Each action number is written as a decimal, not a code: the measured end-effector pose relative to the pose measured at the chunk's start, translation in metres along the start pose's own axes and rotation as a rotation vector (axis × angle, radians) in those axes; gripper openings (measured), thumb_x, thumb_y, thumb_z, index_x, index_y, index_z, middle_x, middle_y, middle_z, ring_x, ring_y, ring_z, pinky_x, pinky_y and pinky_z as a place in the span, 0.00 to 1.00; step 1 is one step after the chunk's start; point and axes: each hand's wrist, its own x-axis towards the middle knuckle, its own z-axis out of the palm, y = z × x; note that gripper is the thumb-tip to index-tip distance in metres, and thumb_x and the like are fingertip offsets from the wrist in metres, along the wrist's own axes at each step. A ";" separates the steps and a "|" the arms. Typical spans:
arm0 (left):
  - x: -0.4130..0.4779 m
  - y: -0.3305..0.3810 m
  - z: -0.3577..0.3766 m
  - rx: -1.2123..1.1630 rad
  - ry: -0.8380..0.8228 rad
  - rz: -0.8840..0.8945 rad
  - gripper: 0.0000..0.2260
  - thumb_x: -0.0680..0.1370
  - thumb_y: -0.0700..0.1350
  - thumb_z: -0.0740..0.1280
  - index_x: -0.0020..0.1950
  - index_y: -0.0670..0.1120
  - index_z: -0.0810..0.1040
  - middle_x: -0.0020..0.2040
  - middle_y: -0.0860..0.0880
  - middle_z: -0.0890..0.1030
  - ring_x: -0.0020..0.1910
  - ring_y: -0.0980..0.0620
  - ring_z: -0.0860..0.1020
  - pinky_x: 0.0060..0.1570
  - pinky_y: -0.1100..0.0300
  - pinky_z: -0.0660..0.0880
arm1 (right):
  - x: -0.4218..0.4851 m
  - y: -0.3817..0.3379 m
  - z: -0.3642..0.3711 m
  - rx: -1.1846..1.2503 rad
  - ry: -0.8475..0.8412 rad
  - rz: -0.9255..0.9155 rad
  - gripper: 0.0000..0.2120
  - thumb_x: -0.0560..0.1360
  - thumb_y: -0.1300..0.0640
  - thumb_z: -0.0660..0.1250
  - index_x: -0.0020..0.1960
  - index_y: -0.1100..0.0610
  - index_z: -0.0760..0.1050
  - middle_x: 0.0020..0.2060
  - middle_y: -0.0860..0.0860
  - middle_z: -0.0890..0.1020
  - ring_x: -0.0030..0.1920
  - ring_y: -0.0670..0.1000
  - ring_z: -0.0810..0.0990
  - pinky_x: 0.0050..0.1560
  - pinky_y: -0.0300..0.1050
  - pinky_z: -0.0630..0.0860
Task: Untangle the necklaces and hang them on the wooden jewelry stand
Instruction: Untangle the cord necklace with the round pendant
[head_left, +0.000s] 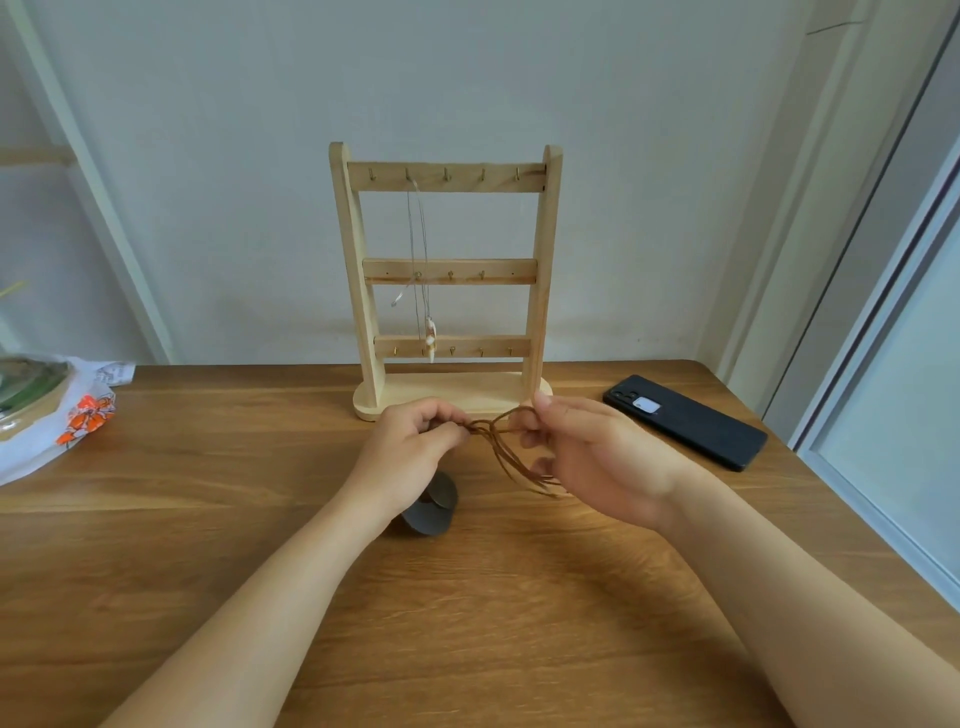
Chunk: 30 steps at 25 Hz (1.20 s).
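Hanging between both hands, the brown cord necklace (480, 427) is being held just above the table (519, 597), directly in front of the base of the wooden jewelry stand (449, 272). The left hand (415, 441) is pinching the knotted part with curled fingers. The right hand (587, 457) is gripping the loops, its fingers partly curled, with loose strands trailing down across its palm. A dark disc pendant (434, 512) is showing beneath the left wrist, at or just above the wood; contact cannot be told. On the stand, a thin silver necklace (430, 335) is hanging from a top-rail hook. The stand is sitting near the table's far edge, close to the wall. A black phone (685, 421) is lying near the right edge, and a plastic bag (47, 426) is occupying the left edge. Bare wood is lying open around the forearms.
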 end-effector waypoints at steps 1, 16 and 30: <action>0.001 -0.001 -0.001 0.022 0.025 -0.007 0.07 0.79 0.41 0.69 0.45 0.52 0.84 0.37 0.55 0.82 0.38 0.60 0.78 0.41 0.63 0.70 | -0.002 -0.005 0.000 0.024 0.011 -0.002 0.12 0.75 0.43 0.65 0.42 0.51 0.78 0.45 0.48 0.75 0.46 0.48 0.71 0.51 0.48 0.66; 0.001 -0.007 -0.010 -0.018 0.010 0.058 0.07 0.78 0.41 0.72 0.49 0.53 0.85 0.42 0.61 0.85 0.42 0.65 0.80 0.42 0.69 0.72 | -0.008 -0.010 -0.014 -0.347 0.759 -0.517 0.11 0.78 0.58 0.70 0.38 0.62 0.81 0.29 0.55 0.78 0.33 0.46 0.73 0.37 0.38 0.73; -0.006 -0.002 -0.002 -0.042 -0.158 0.149 0.10 0.76 0.39 0.73 0.56 0.48 0.86 0.50 0.53 0.87 0.53 0.56 0.84 0.60 0.54 0.79 | 0.000 0.019 0.011 -0.728 0.313 -0.465 0.08 0.77 0.62 0.71 0.53 0.53 0.84 0.39 0.47 0.85 0.40 0.47 0.82 0.40 0.40 0.78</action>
